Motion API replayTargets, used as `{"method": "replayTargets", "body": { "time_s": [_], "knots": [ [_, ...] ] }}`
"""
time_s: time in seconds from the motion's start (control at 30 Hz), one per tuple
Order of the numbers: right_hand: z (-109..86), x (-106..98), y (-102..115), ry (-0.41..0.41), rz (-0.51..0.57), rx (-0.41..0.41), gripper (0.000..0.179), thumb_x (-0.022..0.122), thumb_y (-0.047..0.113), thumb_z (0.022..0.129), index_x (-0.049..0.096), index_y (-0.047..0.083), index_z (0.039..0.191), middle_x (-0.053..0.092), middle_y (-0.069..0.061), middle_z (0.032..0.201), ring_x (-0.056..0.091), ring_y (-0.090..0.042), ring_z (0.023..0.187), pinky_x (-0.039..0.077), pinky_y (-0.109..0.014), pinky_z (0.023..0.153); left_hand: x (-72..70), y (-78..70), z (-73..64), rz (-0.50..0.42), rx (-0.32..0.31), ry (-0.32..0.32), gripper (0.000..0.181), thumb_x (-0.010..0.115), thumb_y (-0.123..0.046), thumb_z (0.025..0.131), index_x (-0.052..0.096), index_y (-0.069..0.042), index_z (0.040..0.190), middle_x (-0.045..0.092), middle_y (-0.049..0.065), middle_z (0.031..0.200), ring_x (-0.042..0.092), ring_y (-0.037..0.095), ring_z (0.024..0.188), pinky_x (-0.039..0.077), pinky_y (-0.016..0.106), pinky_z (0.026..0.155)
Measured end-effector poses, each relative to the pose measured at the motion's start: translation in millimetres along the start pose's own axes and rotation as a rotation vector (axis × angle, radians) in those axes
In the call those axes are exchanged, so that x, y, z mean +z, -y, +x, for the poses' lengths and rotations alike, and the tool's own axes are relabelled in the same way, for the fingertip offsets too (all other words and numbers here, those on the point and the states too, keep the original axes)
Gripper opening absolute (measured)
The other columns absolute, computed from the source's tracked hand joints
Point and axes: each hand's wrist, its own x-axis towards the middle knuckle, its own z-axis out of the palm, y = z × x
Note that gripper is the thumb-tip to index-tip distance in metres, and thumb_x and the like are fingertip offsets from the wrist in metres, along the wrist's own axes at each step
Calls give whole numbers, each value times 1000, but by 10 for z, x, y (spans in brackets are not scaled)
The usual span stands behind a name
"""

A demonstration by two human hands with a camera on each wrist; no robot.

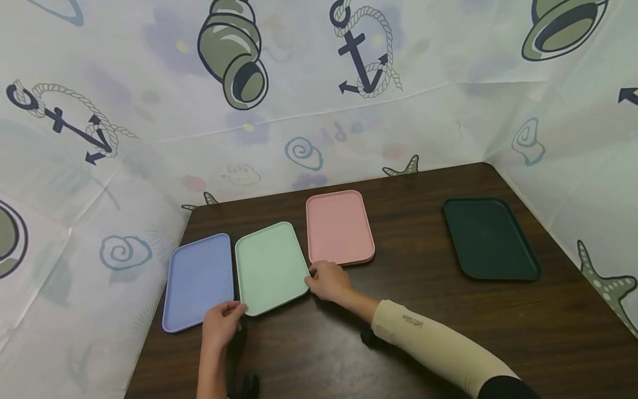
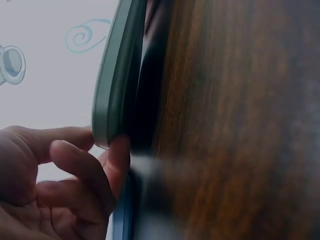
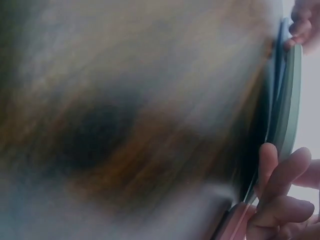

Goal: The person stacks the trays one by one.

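A light green tray (image 1: 271,269) lies between a blue tray (image 1: 199,282) and a pink tray (image 1: 340,227). My left hand (image 1: 221,324) pinches its near left corner between thumb and finger, as the left wrist view shows on the green rim (image 2: 112,90). At the near right corner my right hand (image 1: 329,280) grips the same tray, close to the pink tray's near edge. In the right wrist view the fingers (image 3: 268,160) are at the green tray's edge, which stands a little off the brown table.
A dark green tray (image 1: 490,238) lies apart on the right side of the brown wooden table (image 1: 408,299). Printed cloth walls (image 1: 309,111) rise behind the table and along both sides. The blue and pink trays flank the green one closely.
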Motion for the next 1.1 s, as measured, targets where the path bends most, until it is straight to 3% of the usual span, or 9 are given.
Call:
{"method": "replayTargets", "body": {
  "time_s": [0.17,0.37,0.53,0.67,0.8,1.1],
  "knots": [
    [-23,-66,42,37,82,-22,21,66,18,88,72,5,104,70,6,74,64,-8,69,50,-31,67,-30,52,-46,-178,-35,87,44,65,-10,93,54,11,130,61,6,75,50,12,51,38,24,48],
    [-133,-190,32,104,211,-28,21,66,13,88,66,1,106,67,4,68,61,-6,57,48,-28,61,-25,46,-184,-231,-37,128,45,67,-9,92,52,7,131,63,5,76,49,12,50,36,24,45],
    [-289,-341,-37,133,311,2,22,65,10,87,62,0,106,68,-3,71,62,-12,57,46,-27,52,26,-60,-293,-267,27,151,40,68,-5,91,52,6,126,64,7,79,46,13,47,37,24,45],
    [-451,-472,-157,143,343,-1,23,64,10,87,60,-1,106,69,-7,71,65,-22,60,43,-27,50,126,-158,-357,-268,95,172,34,68,0,89,55,6,119,62,11,78,44,14,45,39,25,46],
    [-647,-595,-325,163,375,7,20,65,9,87,58,-1,103,68,-9,69,62,-30,54,41,-28,48,275,-229,-393,-280,139,232,31,69,3,87,56,5,115,60,12,75,42,14,43,39,26,45],
    [-1081,-755,-653,149,385,87,19,68,11,87,56,0,97,66,-8,66,51,-15,45,43,-30,46,570,-339,-440,-228,207,414,29,70,-1,86,56,4,111,61,11,74,44,14,44,40,26,44]
  ]
}}
